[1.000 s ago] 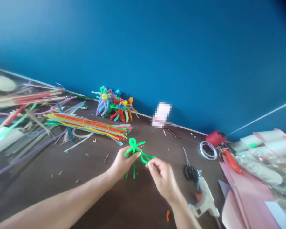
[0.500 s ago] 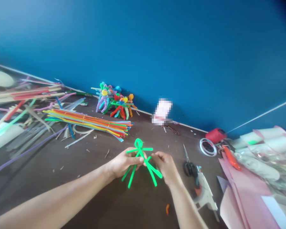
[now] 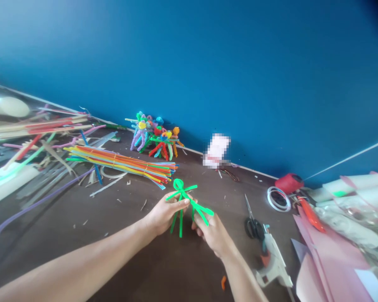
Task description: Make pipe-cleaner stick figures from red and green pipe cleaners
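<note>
The fingers of the left hand (image 3: 165,214) curl closed around the middle of a bright green pipe-cleaner figure (image 3: 183,193). The fingers (image 3: 198,229) of the right hand (image 3: 213,237) bend in beneath one of its strands and grip it, though the exact hold is partly hidden. The figure stands between the two hands, just above a dark brown table (image 3: 66,222). It has a looped head, two stiff arms and thin legs hanging below the left hand, and its fuzzy chenille is too small to show much texture. Both bare forearms reach in from the lower edge, cut off by the frame.

Farther out lie a banded bundle of multicoloured pipe cleaners (image 3: 119,165) and a tight cluster of twisted pipe-cleaner figures (image 3: 154,140) against a blue wall (image 3: 227,71). To the right are black-handled scissors (image 3: 253,227), a white hot glue gun (image 3: 272,265) and pink paper sheets (image 3: 329,264). A small white item (image 3: 216,150) by the wall is pixelated and cannot be made out.
</note>
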The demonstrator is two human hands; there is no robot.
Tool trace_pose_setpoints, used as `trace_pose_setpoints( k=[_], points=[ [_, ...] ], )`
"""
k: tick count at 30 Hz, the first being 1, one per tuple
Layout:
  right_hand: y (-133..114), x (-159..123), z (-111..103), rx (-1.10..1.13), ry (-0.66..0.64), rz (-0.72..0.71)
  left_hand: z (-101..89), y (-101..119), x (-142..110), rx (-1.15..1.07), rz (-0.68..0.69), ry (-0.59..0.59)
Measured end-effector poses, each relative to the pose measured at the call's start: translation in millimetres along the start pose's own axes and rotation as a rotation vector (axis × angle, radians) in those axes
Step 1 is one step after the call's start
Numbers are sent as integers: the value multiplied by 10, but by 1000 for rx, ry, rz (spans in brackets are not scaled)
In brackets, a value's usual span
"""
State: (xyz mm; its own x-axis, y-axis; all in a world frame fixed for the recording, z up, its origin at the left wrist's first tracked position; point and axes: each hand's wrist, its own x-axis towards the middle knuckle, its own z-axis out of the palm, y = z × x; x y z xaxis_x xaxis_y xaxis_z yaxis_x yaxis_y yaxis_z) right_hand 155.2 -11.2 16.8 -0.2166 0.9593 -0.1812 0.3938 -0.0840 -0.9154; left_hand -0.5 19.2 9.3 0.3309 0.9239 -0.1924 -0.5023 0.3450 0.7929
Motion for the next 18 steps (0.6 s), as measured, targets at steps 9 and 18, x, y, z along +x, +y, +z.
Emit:
trace_pose_setpoints(
  k=[9, 18],
  points=[
    [0, -20, 9, -9, -143, -31, 18, -36, -10, -11, 30, 26],
    [-6, -33, -7, 145, -374, 78, 33, -25, 22, 94, 135, 214]
  ],
)
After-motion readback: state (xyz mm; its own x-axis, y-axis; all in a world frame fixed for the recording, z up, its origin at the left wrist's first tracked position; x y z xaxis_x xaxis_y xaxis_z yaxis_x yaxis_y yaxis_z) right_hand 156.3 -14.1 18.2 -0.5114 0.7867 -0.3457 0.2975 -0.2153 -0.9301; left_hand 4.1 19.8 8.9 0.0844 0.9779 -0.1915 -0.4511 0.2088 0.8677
